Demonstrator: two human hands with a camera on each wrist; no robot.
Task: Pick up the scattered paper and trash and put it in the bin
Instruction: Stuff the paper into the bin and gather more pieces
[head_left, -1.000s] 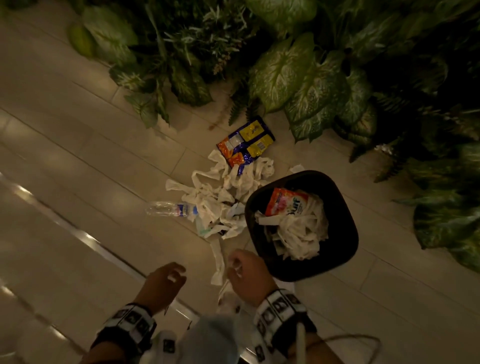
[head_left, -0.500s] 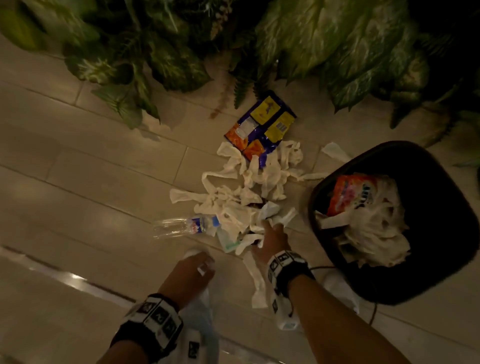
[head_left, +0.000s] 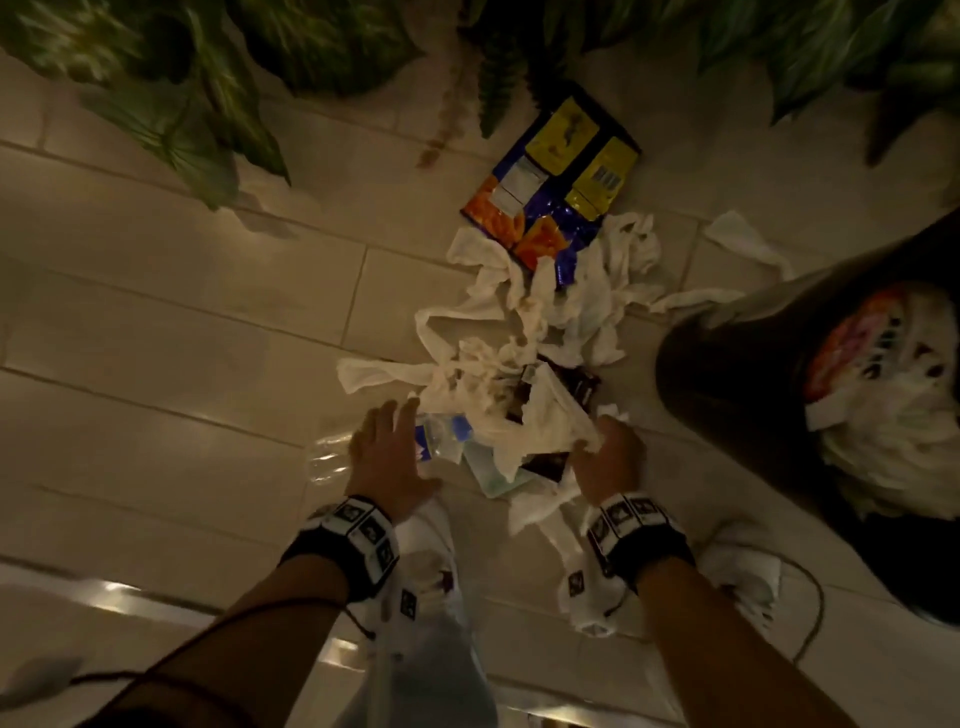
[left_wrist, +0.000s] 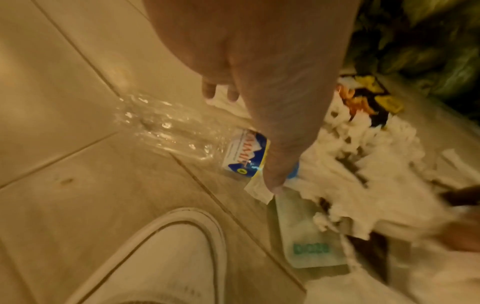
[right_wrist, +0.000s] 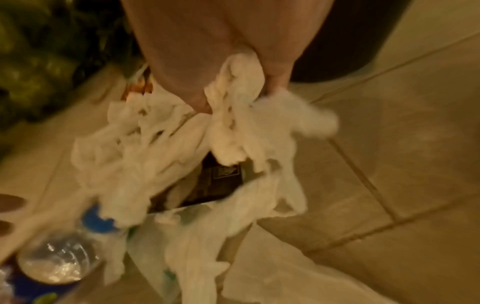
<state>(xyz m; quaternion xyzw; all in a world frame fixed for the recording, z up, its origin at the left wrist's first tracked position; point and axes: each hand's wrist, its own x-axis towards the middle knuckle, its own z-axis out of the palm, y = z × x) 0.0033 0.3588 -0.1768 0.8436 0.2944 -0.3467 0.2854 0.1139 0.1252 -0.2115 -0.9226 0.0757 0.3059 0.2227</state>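
Note:
A heap of crumpled white paper (head_left: 524, 358) lies on the tiled floor, with a blue and yellow snack bag (head_left: 556, 182) at its far end and a dark wrapper (head_left: 576, 387) in the middle. My right hand (head_left: 605, 452) grips a bunch of the white paper (right_wrist: 244, 98) at the heap's near edge. My left hand (head_left: 387, 447) hovers with fingers spread over a clear plastic bottle (left_wrist: 182, 131) with a blue label; I cannot tell whether it touches. The black bin (head_left: 737, 374) stands at the right, holding white paper and an orange packet (head_left: 857, 338).
Large green leafy plants (head_left: 218, 78) line the far side of the floor. A pale green packet (left_wrist: 306, 232) lies under the near edge of the paper. My white shoes (left_wrist: 166, 263) stand just behind the heap. A metal floor strip (head_left: 119, 592) runs at the lower left.
I have bent lower and closer to the heap. My left hand reached forward over the bottle. My right hand closed on the white paper at the heap's near edge.

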